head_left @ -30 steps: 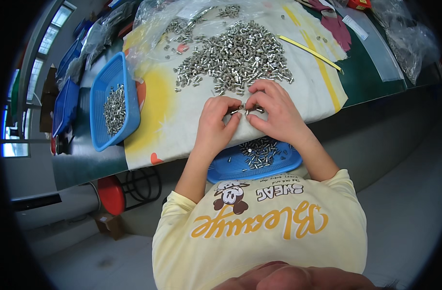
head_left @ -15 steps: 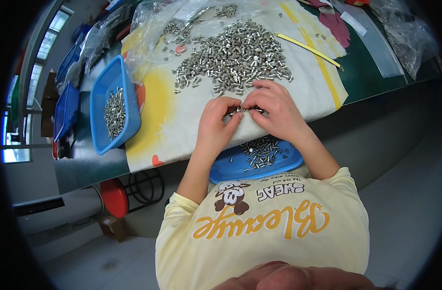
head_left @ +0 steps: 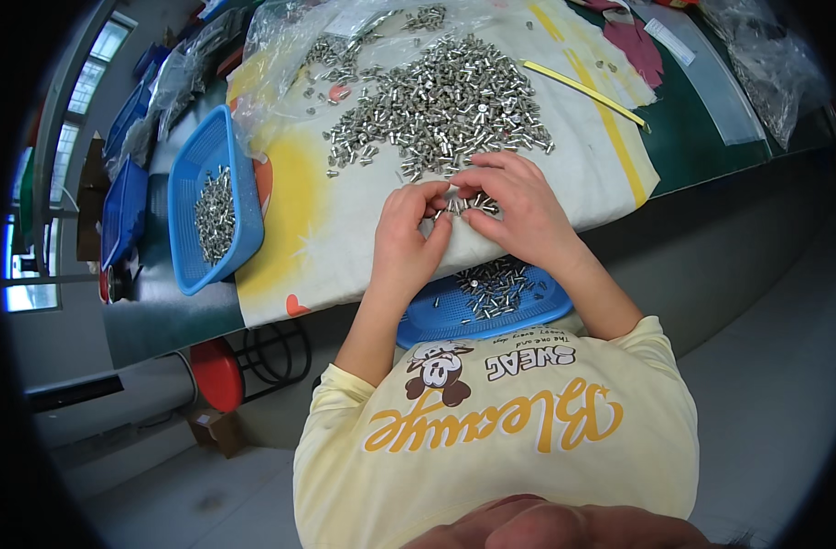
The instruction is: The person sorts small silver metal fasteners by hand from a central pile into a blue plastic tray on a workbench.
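The left hand [head_left: 405, 236] and right hand [head_left: 520, 209] curl around little metal bits [head_left: 463, 204]. More bits show than before. I can't tell if they're pinching any.

The left arm [head_left: 367, 343] starts on the near left and reaches far, leaning a bit to the right. The right arm [head_left: 612, 300] starts on the near right and leans far and left. The left hand [head_left: 405, 229] and right hand [head_left: 526, 206] face each other, with their tips very close. Both have bent fingers. The left thumb [head_left: 438, 239] points far and right. The right thumb [head_left: 483, 224] points left. Whether the tips pinch is hard to see.
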{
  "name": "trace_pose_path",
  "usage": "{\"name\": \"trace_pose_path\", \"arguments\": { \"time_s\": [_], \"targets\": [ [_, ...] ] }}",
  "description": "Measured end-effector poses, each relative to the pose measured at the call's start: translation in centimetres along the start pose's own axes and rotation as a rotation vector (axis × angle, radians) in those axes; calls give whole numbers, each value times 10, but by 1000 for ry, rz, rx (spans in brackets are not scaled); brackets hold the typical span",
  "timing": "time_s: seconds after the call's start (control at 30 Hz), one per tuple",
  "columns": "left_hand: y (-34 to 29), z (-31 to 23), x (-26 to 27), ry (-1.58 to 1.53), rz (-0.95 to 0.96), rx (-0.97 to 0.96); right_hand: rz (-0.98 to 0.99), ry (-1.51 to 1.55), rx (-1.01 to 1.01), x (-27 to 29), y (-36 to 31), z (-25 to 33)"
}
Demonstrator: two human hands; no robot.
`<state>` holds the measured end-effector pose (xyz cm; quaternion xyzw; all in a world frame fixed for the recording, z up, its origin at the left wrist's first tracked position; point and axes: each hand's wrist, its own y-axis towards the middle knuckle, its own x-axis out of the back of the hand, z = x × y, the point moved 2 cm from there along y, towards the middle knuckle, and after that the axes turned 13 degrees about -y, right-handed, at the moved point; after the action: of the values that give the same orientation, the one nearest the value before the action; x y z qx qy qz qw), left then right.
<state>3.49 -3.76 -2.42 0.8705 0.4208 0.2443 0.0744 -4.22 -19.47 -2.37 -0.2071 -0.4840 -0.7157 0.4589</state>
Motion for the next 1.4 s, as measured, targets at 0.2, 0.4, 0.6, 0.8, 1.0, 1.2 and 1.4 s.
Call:
{"name": "trace_pose_path", "arguments": {
  "time_s": [0.2, 0.4, 0.6, 0.8, 1.0, 1.2, 1.4],
  "targets": [
    [-1, -3, 0, 31, -18, 19, 1, 14, 4, 0, -2, -1],
    [-1, -2, 0, 18, -16, 1, -29, 18, 13, -3, -2, -2],
    [-1, 0, 0, 8, -10, 3, -11, 43, 17, 1, -3, -1],
    [0, 0, 1, 6, 5, 5, 16, 79, 6, 4, -3, 2],
    [-2, 1, 4, 0, 37, -6, 0, 36, 24, 2, -3, 2],
    [-8, 0, 14, -41, 74, 28, 57, 46, -15, 7, -3, 3],
    [-8, -3, 13, -3, 50, 53, 66, 58, -16, 4, -3, 1]
  ]
}}
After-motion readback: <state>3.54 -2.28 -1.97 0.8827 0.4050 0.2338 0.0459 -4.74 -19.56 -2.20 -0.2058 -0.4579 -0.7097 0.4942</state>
